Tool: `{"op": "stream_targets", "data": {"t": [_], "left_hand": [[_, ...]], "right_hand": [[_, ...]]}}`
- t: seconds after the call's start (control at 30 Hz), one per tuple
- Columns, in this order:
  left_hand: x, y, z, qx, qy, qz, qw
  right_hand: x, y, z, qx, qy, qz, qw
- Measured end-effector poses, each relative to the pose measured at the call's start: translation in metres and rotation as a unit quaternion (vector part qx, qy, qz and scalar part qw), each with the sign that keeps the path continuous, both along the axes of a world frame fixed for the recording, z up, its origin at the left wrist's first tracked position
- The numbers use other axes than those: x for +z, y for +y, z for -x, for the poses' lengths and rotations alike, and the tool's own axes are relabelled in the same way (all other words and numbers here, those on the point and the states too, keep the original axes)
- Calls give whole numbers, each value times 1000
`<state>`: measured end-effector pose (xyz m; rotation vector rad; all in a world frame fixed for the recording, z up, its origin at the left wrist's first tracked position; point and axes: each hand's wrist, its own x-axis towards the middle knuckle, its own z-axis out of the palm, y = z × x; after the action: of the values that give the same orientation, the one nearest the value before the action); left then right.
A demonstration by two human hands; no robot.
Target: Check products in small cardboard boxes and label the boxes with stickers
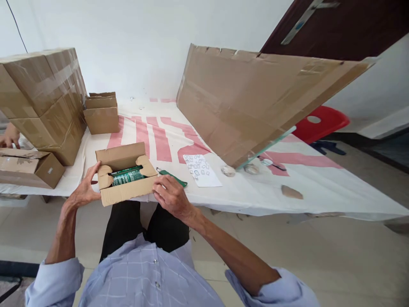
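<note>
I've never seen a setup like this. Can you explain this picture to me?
There's no machine: this is a person working bare-handed, seen by a camera worn on the head, looking forward and down. The left hand holds the left end of an open box, and the right hand touches its front right corner. Green printed packaging shows inside. The cloth-covered table bears a green tool, a paper sheet with small outlines, taped boxes stacked at the left and a large cardboard piece standing at a slant. Another person's hand shows at the far left edge.
</note>
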<state>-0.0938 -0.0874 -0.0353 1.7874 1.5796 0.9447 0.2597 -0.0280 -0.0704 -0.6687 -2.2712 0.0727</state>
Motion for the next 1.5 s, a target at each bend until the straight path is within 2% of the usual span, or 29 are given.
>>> {"op": "stream_targets", "data": {"t": [0.13,0.23,0.33,0.5,0.6,0.7,0.83,0.9,0.97,1.13,1.23,1.37,1.5], "left_hand": [[9,-2,1,-7,-22,19,1000],[16,-4,7,-17,-76,46,996],[17,3,12,-2,-96,53,994],[10,8,-8,58,-16,29,998],[5,3,-22,66,-3,-5,998],[3,-1,-26,55,5,-22,998],[-1,-1,-25,60,6,-31,998],[-4,0,-25,64,-5,-30,998],[-6,0,-25,62,-17,-28,998],[-12,-3,-28,43,-33,-28,998],[-17,-6,-31,36,-45,-37,998],[-32,-13,-33,16,-112,-56,992],[-60,-22,-28,15,-193,-35,980]], "right_hand": [[-18,-13,6,-19,10,7,1000],[-19,-11,16,-36,31,20,999],[-17,-1,24,-61,29,43,997],[-13,0,21,-65,34,52,996],[2,0,17,-59,12,55,997],[28,14,23,-43,-26,40,998],[61,45,45,40,-149,24,988],[70,59,52,71,-221,26,972],[73,68,53,63,-269,24,961],[74,68,31,-31,-275,-33,960],[73,67,19,-71,-271,-38,959],[66,69,18,-58,-296,-38,953],[51,75,15,-22,-275,1,961]]}}
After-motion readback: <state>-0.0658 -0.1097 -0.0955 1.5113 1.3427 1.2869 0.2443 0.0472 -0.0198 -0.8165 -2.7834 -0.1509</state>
